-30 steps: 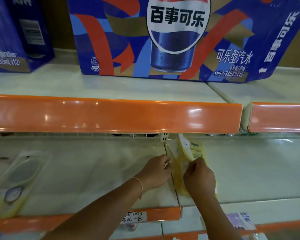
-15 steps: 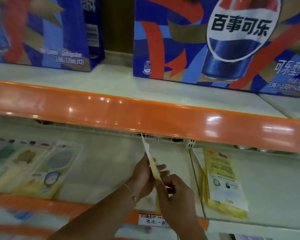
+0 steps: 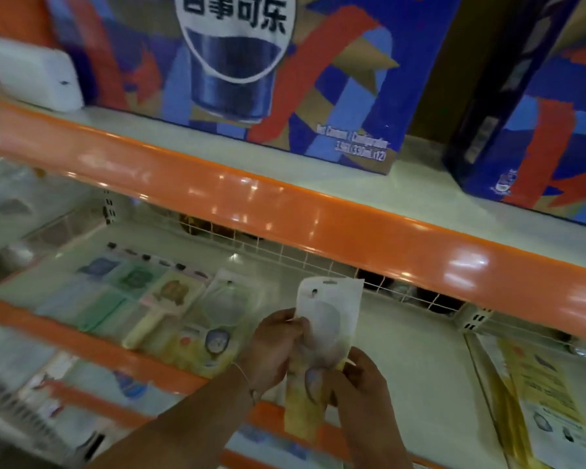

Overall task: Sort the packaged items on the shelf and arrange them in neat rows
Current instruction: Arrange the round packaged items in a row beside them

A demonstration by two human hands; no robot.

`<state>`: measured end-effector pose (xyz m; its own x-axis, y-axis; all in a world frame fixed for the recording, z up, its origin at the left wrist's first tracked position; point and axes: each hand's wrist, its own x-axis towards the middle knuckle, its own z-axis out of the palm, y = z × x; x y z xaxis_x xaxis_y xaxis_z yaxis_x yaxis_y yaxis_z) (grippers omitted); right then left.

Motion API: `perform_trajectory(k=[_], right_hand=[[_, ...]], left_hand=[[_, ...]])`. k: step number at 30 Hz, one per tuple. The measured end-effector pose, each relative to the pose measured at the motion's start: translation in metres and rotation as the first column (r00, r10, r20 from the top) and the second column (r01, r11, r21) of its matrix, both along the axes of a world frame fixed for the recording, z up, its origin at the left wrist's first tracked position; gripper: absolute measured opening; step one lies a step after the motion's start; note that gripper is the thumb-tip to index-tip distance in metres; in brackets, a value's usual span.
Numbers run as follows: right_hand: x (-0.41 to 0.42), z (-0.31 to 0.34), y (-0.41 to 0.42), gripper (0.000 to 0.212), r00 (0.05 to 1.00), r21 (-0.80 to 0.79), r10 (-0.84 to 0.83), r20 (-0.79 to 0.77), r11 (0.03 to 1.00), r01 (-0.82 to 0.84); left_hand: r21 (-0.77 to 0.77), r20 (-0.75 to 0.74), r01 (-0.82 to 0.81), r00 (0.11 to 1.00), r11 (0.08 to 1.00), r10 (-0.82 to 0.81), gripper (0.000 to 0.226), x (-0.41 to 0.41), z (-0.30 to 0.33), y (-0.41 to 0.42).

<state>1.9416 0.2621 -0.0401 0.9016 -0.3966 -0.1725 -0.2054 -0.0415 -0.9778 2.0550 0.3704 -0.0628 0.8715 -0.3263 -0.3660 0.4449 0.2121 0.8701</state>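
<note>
Both hands hold one flat yellow-and-clear packet (image 3: 320, 336) upright above the middle shelf (image 3: 403, 360), its face turned toward me. My left hand (image 3: 273, 346) pinches the packet's left edge. My right hand (image 3: 361, 377) grips its lower right part. To the left, a row of similar flat packets (image 3: 156, 299) lies side by side on the shelf, the nearest a yellow one (image 3: 214, 319). A small stack of yellow packets (image 3: 538, 394) lies on the shelf section at the right.
An orange shelf rail (image 3: 285, 211) overhangs the work area just above the hands. Large blue cola cartons (image 3: 251, 69) stand on the upper shelf, with a white box (image 3: 34, 72) at the far left. A lower orange rail (image 3: 115, 357) fronts the middle shelf.
The packet, picked from the right stack, has travelled left with both hands and turned from edge-on to face me. The view has swung left, bringing the row of packets into sight.
</note>
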Motion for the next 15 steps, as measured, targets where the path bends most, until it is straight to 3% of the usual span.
perform_trajectory(k=[4,6,9,15], right_hand=[[0.021,-0.003,0.026,0.005,0.997,0.024,-0.066,-0.042,0.997,0.067],[0.029,-0.006,0.037,0.013,0.994,0.022,-0.102,-0.051,0.994,0.103],[0.039,-0.013,0.051,0.024,0.985,-0.015,-0.159,-0.074,0.987,0.158],[0.042,-0.039,0.064,0.018,0.967,-0.145,-0.241,-0.088,0.963,0.227]], left_hand=[[0.088,0.057,-0.023,0.998,0.996,0.018,0.006,0.016,0.001,0.039],[0.12,0.089,0.015,0.996,0.993,-0.026,0.024,0.021,0.004,0.056],[0.191,0.107,0.056,0.991,0.98,-0.078,0.024,0.026,0.007,0.079],[0.248,0.078,0.238,0.961,0.939,-0.265,0.035,0.024,-0.006,0.109]])
